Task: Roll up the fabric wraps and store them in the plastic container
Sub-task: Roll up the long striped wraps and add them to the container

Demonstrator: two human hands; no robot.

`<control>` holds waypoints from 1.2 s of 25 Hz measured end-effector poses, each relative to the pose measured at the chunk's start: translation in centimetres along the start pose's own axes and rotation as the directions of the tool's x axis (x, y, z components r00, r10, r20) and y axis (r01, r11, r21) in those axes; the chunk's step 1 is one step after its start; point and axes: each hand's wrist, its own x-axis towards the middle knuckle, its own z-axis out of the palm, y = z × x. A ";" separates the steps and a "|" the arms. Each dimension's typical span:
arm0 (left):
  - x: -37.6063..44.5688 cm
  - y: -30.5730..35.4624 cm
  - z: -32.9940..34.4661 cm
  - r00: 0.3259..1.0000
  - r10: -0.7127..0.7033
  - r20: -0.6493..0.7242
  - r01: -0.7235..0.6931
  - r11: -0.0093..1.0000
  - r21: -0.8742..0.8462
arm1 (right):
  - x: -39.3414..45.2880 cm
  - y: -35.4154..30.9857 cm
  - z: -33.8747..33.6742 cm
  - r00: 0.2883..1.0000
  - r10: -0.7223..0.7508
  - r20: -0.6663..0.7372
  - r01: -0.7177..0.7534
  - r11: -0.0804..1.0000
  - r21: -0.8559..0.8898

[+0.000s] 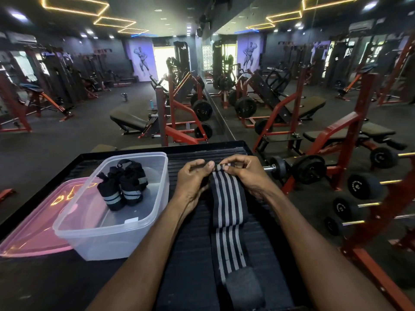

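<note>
Nearest the camera, the long black fabric wrap with grey stripes is lying flat along the black ribbed table top, its dark fastening patch at the near end and its far end running up between the two forearms. At that far end both hands are working: the left hand and the right hand are each pinching the strip's edge, fingers and thumbs curled onto the first small turn of the roll. So the step in hand looks like the very start of rolling this wrap, with almost its whole length still unrolled.

The next move seems to call for turning the small roll toward the body, keeping it tight and its edges even.

Left of the hands, the clear rectangular plastic container is standing open, already holding several rolled black wraps. Its translucent pink lid is lying beside it, partly beneath it.
</note>
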 end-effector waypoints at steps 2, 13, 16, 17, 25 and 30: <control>-0.2 -0.1 0.3 0.989 -0.093 0.118 0.118 0.966 -0.228 | -0.1 -0.3 0.1 0.999 -0.016 -0.031 0.017 0.999 0.046; 0.0 -0.9 0.9 0.973 -0.219 0.073 0.231 0.908 -0.350 | 0.0 0.1 0.7 0.998 0.040 -0.043 -0.031 0.979 0.201; 0.2 -0.7 0.8 0.983 -0.185 -0.006 0.177 0.946 -0.272 | 0.2 0.4 0.7 0.999 0.029 -0.027 -0.025 0.987 0.156; 0.2 -0.7 0.7 0.986 -0.167 -0.025 0.157 0.961 -0.228 | 0.2 0.4 0.7 0.999 0.039 -0.019 -0.035 0.986 0.165; 0.2 -0.5 0.7 0.998 -0.058 -0.035 0.052 0.988 -0.147 | 0.0 0.3 0.9 0.999 0.040 -0.020 -0.038 0.995 0.093; 0.4 -0.7 0.4 0.999 -0.001 -0.033 -0.002 0.995 -0.102 | 0.0 0.3 0.8 0.998 0.069 0.003 -0.069 0.988 0.136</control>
